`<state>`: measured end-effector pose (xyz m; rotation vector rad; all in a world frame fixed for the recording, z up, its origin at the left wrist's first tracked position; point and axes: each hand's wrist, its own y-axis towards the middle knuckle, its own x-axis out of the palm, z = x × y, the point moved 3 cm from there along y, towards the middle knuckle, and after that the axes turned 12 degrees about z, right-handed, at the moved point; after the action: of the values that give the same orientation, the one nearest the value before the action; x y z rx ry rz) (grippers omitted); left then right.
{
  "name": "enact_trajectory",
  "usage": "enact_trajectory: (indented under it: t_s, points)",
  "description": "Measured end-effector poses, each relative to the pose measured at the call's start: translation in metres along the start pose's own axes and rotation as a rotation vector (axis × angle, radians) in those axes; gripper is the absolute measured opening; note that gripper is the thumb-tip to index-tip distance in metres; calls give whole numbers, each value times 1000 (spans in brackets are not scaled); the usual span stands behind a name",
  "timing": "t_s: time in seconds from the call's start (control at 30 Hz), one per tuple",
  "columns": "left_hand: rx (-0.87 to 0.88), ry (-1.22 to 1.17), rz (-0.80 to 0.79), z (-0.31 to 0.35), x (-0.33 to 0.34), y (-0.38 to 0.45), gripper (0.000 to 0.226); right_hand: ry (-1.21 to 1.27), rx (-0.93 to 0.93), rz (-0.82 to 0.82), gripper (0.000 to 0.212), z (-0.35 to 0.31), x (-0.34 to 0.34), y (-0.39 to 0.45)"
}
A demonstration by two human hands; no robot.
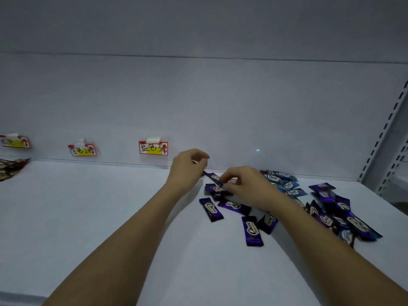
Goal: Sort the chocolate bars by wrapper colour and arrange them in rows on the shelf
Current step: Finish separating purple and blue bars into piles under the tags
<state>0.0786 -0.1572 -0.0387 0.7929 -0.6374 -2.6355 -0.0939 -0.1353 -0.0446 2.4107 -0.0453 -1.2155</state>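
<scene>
Several purple-wrapped chocolate bars (251, 230) lie scattered on the white shelf (88, 217), right of centre. A few light-blue bars (287, 184) sit by the back wall, and a mixed purple and blue heap (340, 215) lies further right. One purple bar (213, 177) is lifted near the back wall. My left hand (187, 171) pinches its left end, fingers curled. My right hand (245, 184) pinches its right end, just above another purple bar (217, 191). Part of the pile is hidden under my right hand and forearm.
Three red-and-yellow paper labels are taped to the back wall: one (153, 148) at centre, one (82, 149) to its left, one (15, 142) at far left. Dark red-brown wrappers (12, 167) lie at the far-left shelf edge. A slotted metal upright (384, 133) bounds the right side.
</scene>
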Motion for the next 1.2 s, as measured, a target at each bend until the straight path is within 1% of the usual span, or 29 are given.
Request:
enact_trajectory:
  t_s: [0.03,0.1,0.17,0.23,0.33,0.47,0.53,0.63,0.77,0.87,0.93,1.1,1.2]
  points:
    - [24,22,-39,-1,1,-1,14,-16,-23,-29,15,1,4,-1]
    - [100,82,-202,-3,-2,-3,11,-40,-58,-75,22,1,12,0]
    - [107,72,-346,2,-12,-6,10,-79,-97,-100,28,1,18,2]
    - [88,84,-457,6,-21,-9,10,-98,-118,-81,32,0,21,3]
    - [76,124,-631,8,-22,-15,11,-64,-114,-32,34,1,19,4]
    - [114,189,-730,5,-19,-19,22,70,-33,109,31,4,4,6]
    - [136,218,-752,3,-17,-23,24,114,10,136,30,7,-5,6]
    - [139,245,-760,1,-13,-26,24,119,68,93,31,12,-11,2]
    - [133,344,-770,1,-8,-29,24,94,128,67,36,16,-14,0]
    - [96,348,-752,-2,-10,-27,22,108,163,62,33,17,-16,-1]
    - [78,280,-685,-5,-12,-22,19,142,199,60,27,19,-18,-3]
    - [-39,-28,-416,-12,-10,-15,9,322,327,85,17,23,-27,-6]
    - [22,-13,-349,-14,1,-17,9,366,377,56,14,25,-30,-5]
